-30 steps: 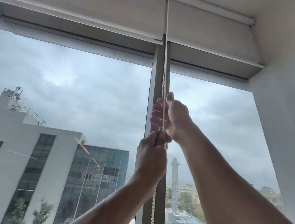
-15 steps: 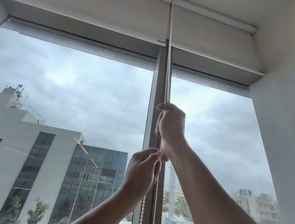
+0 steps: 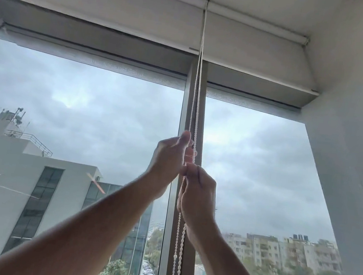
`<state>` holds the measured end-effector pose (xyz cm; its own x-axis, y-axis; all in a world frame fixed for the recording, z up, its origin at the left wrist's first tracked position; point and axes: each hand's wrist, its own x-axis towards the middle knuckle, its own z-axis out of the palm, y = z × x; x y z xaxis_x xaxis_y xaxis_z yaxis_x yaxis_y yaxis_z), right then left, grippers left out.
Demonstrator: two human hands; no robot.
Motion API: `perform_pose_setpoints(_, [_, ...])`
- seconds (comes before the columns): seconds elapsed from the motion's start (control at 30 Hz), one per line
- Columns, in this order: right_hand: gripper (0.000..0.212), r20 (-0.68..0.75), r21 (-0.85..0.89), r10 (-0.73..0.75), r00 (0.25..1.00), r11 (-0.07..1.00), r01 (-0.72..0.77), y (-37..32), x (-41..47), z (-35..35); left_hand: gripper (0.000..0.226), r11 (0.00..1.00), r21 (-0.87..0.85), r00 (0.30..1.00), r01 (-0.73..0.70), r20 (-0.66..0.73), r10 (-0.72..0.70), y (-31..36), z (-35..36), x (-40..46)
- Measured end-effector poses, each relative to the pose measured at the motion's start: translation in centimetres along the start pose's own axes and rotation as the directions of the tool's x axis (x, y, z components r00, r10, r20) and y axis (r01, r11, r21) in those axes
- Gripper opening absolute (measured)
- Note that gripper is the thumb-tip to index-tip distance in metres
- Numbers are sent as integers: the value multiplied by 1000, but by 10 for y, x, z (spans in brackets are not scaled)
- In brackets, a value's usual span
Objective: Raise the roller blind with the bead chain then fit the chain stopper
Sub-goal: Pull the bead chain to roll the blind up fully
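— Where are your hands on it right now?

— Going left to right: my left hand [image 3: 169, 156] is the higher one, thumb up, fingers curled around the bead chain [image 3: 197, 97] just in front of the window's centre post [image 3: 186, 105]. My right hand [image 3: 197, 198] sits directly under it, touching it, fingers pinched shut on the same chain. Which of the two strands each hand has, I can't tell.

— And the blind?

— The roller blind [image 3: 257, 54] is nearly all the way up, its bottom bar close under the roll at the top right. The chain runs from the roll's left end down through my hands, and the loop hangs loose below.

— So how do you finish the pull well?

— I'd say short, straight-down pulls on one strand only, hand under hand, keeping the chain in line with the post. I see no stopper yet.
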<state>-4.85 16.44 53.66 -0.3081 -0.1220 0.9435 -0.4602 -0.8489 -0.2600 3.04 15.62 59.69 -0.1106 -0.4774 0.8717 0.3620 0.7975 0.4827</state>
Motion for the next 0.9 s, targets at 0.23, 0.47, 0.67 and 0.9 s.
perform_pose_setpoints(0.23, [38, 31, 63, 57, 998, 996, -59, 20, -18, -9, 15, 997, 14, 997, 73, -29, -72, 2, 16, -7])
perform_pose_setpoints(0.47, [32, 117, 63, 124, 985, 989, -132, 18, -16, -18, 15, 998, -10, 996, 67, -63, -68, -4, 16, -10])
perform_pose_setpoints(0.67, [25, 221, -43, 219, 950, 976, -215, 37, -45, -25, 18, 999, -13, 995, 50, -87, -51, -19, 11, -14])
perform_pose_setpoints(0.9, [21, 238, -45, 241, 941, 970, -237, 61, -81, -40, 9, 996, 23, 995, 89, -52, -88, -59, 10, -38])
